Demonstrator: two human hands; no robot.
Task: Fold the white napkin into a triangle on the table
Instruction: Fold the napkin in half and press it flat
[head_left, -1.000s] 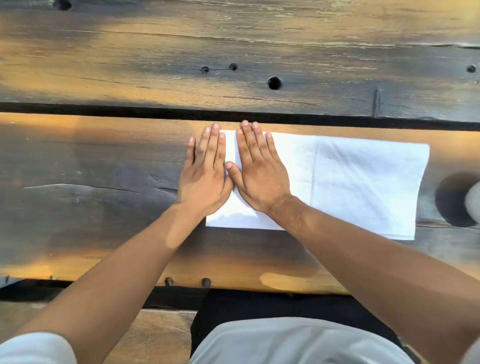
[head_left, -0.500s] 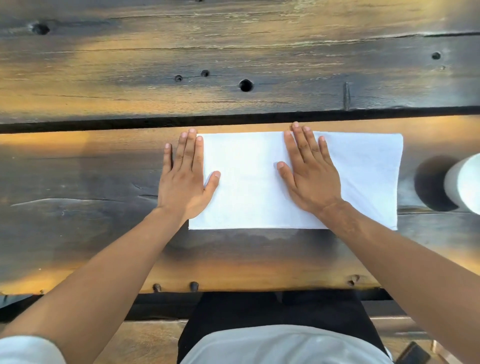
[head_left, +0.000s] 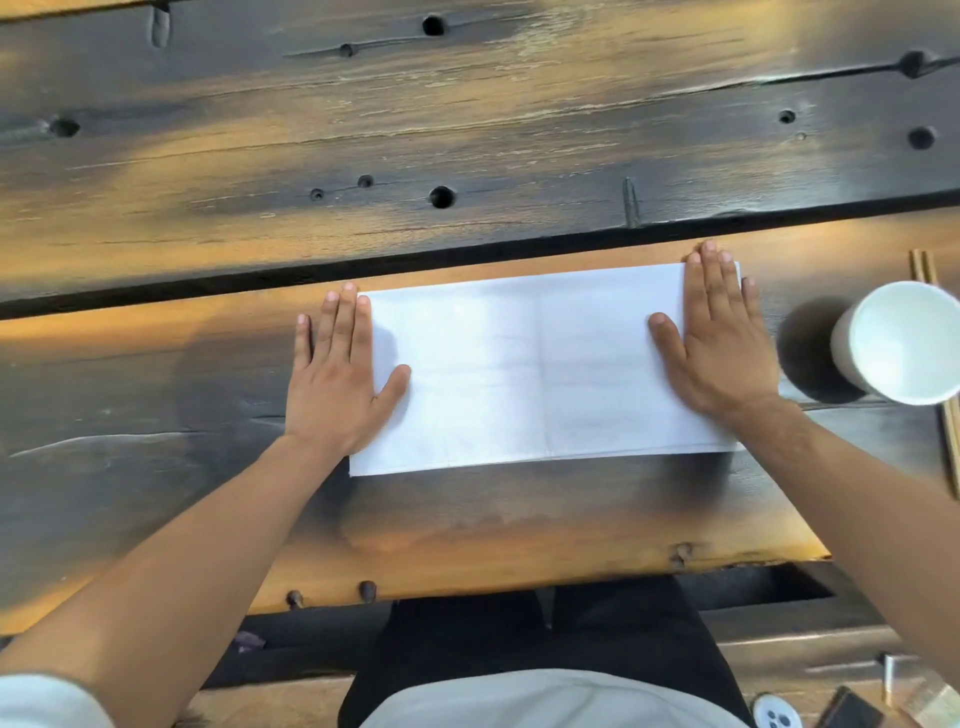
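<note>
The white napkin (head_left: 524, 374) lies flat as a long rectangle on the near plank of the dark wooden table (head_left: 467, 525), with a faint vertical crease at its middle. My left hand (head_left: 337, 379) lies flat, fingers together, on the napkin's left edge, mostly on the wood with the thumb on the paper. My right hand (head_left: 719, 338) lies flat on the napkin's right end and covers its far right corner. Neither hand grips anything.
A white paper cup (head_left: 904, 343) stands just right of the napkin, with wooden chopsticks (head_left: 950, 436) beside it. A dark gap (head_left: 311, 273) between planks runs behind the napkin. The table's front edge is close to my lap. Small items lie on the floor at bottom right.
My right hand has slid rightward across the napkin from its left end to its right end, smoothing it. My left hand stayed at the left edge. The view shifted, revealing the cup.
</note>
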